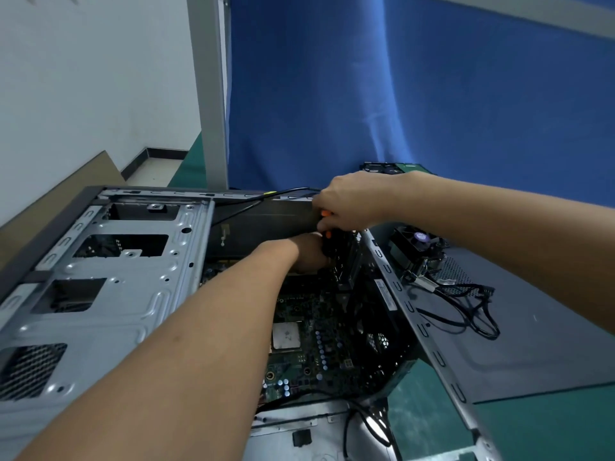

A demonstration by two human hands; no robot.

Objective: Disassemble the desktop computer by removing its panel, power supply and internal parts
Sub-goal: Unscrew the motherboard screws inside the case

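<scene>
1. Our right hand (349, 201) gripped the screwdriver (328, 234), which pointed down at the computer case's (133, 287) far end.
2. Left hand (307, 252) sat just below it. Its grip was hidden, so we couldn't tell.
3. Motherboard (309, 334) lay under both, nearer us.

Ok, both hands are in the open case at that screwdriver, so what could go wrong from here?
1. The right hand grips the screwdriver directly above the motherboard; a slip could gouge the board or the bare CPU.
2. A freed screw could drop among the board's components, where it would be hard to spot.
3. The black cable draped over the case rim beside that hand could snag.
</scene>
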